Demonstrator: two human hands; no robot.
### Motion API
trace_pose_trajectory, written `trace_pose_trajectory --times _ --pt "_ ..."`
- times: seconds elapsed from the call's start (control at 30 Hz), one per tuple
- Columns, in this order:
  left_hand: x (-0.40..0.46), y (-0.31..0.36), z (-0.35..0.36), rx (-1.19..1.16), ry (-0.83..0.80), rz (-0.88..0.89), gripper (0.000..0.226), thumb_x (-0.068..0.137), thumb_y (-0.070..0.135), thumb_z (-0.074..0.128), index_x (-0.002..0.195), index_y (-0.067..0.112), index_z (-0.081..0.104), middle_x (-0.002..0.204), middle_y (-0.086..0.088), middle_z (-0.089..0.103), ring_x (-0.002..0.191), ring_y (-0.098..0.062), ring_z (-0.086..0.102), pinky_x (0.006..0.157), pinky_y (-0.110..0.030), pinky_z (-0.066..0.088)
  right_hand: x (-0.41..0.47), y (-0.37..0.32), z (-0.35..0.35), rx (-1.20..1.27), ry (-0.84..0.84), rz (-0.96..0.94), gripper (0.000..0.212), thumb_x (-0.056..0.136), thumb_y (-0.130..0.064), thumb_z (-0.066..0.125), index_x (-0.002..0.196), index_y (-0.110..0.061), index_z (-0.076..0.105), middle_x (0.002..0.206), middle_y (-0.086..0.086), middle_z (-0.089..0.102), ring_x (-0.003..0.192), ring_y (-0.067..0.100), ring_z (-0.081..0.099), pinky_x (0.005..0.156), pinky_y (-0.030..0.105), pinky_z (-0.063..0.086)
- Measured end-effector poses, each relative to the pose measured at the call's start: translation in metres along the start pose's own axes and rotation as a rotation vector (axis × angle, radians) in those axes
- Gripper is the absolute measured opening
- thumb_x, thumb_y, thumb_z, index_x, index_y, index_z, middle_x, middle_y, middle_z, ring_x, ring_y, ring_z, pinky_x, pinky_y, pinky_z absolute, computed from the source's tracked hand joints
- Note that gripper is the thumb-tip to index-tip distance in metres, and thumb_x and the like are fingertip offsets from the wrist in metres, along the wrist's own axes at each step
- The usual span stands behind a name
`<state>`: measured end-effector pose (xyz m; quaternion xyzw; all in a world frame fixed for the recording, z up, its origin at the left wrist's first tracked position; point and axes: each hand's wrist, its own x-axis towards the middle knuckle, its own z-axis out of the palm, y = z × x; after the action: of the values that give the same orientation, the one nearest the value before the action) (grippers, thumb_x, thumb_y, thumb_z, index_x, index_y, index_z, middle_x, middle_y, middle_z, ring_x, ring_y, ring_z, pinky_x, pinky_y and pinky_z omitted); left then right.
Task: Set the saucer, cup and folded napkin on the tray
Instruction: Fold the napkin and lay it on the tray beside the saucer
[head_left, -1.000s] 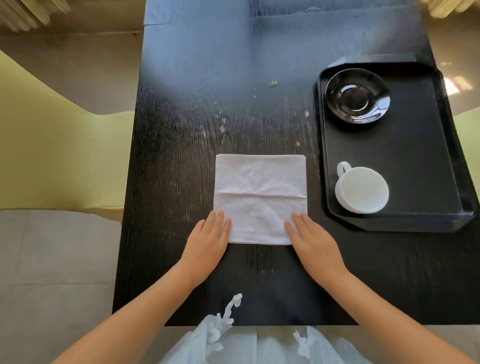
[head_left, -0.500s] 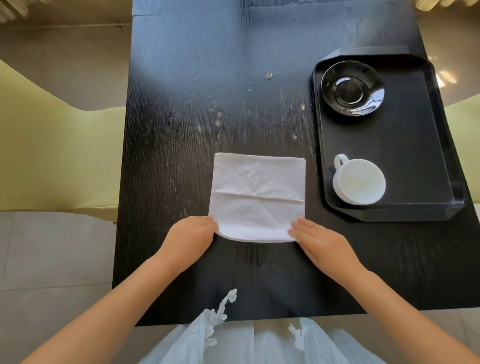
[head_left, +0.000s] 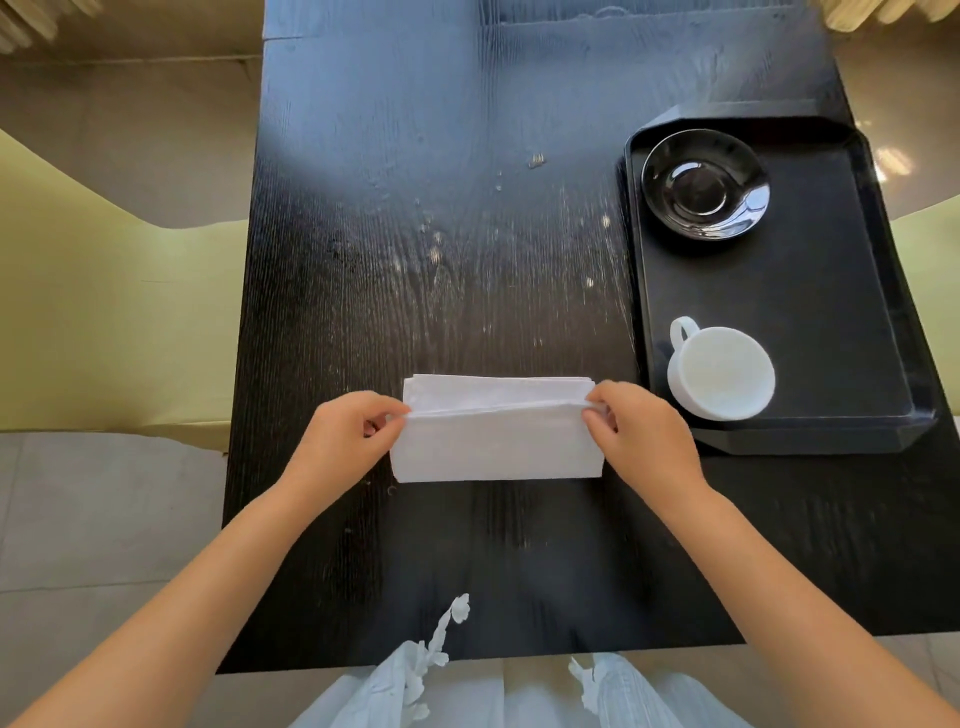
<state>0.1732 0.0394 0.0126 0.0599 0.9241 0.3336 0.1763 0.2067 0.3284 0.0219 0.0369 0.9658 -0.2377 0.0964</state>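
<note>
While the white napkin (head_left: 496, 441) lies half-folded on the black table (head_left: 415, 208) at lower centre of the frame, I pinch its raised near edge at both ends: my left hand (head_left: 345, 434) closed on the left corner, my right hand (head_left: 641, 434) closed on the right. To the right sits the black tray (head_left: 831, 322), with the black saucer (head_left: 705, 183) at its far end and the white cup (head_left: 721, 379) nearer me. Yellow chairs (head_left: 104, 312) flank the table.
</note>
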Motion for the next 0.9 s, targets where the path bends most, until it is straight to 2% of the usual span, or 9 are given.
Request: trace_pose_trajectory --times 0.13,0.23,0.4,0.47,0.53,0.6,0.67,0.73,0.9 --pt "0.024 0.002 0.011 0.005 0.118 0.049 0.019 0.086 0.008 0.063 0.103 0.007 0.069 0.093 -0.008 0.068 0.084 -0.016 0.058 0.074 -0.022 0.043 0.020 -0.002 0.015 -0.136 0.036 0.088 0.015 0.091 -0.015 0.050 0.086 -0.004 0.058 0.082 0.012 0.060 0.070 0.028 0.055 0.059 0.041 0.049" --pt "0.038 -0.001 0.021 0.048 0.145 0.082 0.017 0.086 0.009 0.063 0.101 0.008 0.071 0.089 -0.009 0.068 0.085 -0.020 0.057 0.075 -0.032 0.047 0.027 0.001 0.026 -0.188 0.046 0.120 0.015 0.091 -0.014 0.048 0.086 -0.003 0.057 0.085 0.013 0.059 0.070 0.029 0.054 0.057 0.039 0.046" --pt "0.047 -0.007 0.035 0.136 0.246 0.113 0.018 0.086 0.007 0.063 0.103 0.007 0.069 0.093 -0.011 0.069 0.094 -0.028 0.059 0.083 -0.036 0.042 0.025 0.003 0.035 -0.205 0.135 0.192 0.012 0.090 -0.016 0.052 0.094 -0.006 0.058 0.092 0.012 0.057 0.073 0.028 0.054 0.052 0.035 0.045" --pt "0.045 -0.006 0.042 0.194 0.348 0.111 0.032 0.088 0.007 0.059 0.120 0.005 0.058 0.114 -0.014 0.065 0.113 -0.032 0.055 0.102 -0.048 0.033 0.016 0.002 0.040 -0.205 0.214 0.153 0.029 0.087 -0.018 0.058 0.114 -0.007 0.056 0.108 0.014 0.057 0.092 0.030 0.056 0.063 0.040 0.051" --pt "0.037 -0.002 0.051 0.283 0.389 0.085 0.046 0.094 0.015 0.045 0.138 0.007 0.037 0.142 -0.014 0.045 0.137 -0.028 0.031 0.113 -0.052 0.009 0.003 -0.004 0.050 -0.264 0.238 0.055 0.048 0.087 -0.023 0.054 0.132 -0.009 0.044 0.132 0.016 0.050 0.122 0.033 0.047 0.091 0.047 0.047" --pt "0.019 0.004 0.066 0.430 0.287 0.143 0.056 0.093 0.026 0.031 0.145 0.009 0.020 0.153 -0.012 0.027 0.143 -0.023 0.011 0.113 -0.052 -0.005 -0.009 -0.012 0.064 -0.329 0.151 -0.047 0.055 0.090 -0.029 0.041 0.141 -0.012 0.032 0.149 0.015 0.035 0.139 0.032 0.028 0.109 0.053 0.029" --pt "-0.001 0.007 0.089 0.512 0.122 0.286 0.059 0.093 0.032 0.026 0.145 0.009 0.013 0.153 -0.013 0.024 0.144 -0.019 0.001 0.113 -0.053 -0.009 -0.015 -0.016 0.079 -0.334 0.049 -0.112 0.058 0.089 -0.033 0.033 0.144 -0.012 0.028 0.152 0.014 0.030 0.142 0.028 0.021 0.113 0.055 0.018" --pt "-0.007 0.006 0.107 0.527 0.037 0.366 0.057 0.095 0.033 0.022 0.145 0.010 0.009 0.153 -0.010 0.020 0.144 -0.015 -0.007 0.113 -0.052 -0.006 -0.013 -0.019 0.089 -0.364 -0.015 -0.136 0.058 0.090 -0.033 0.029 0.144 -0.011 0.027 0.152 0.012 0.030 0.141 0.027 0.022 0.111 0.055 0.017" --pt "0.013 0.015 0.116 0.579 -0.006 0.302 0.053 0.098 0.033 0.014 0.146 0.012 0.011 0.154 -0.008 0.015 0.143 -0.026 0.013 0.113 -0.053 0.005 0.001 -0.018 0.099 -0.416 -0.088 -0.151 0.057 0.094 -0.035 0.019 0.145 -0.011 0.019 0.155 0.009 0.022 0.142 0.024 0.012 0.112 0.052 0.013"
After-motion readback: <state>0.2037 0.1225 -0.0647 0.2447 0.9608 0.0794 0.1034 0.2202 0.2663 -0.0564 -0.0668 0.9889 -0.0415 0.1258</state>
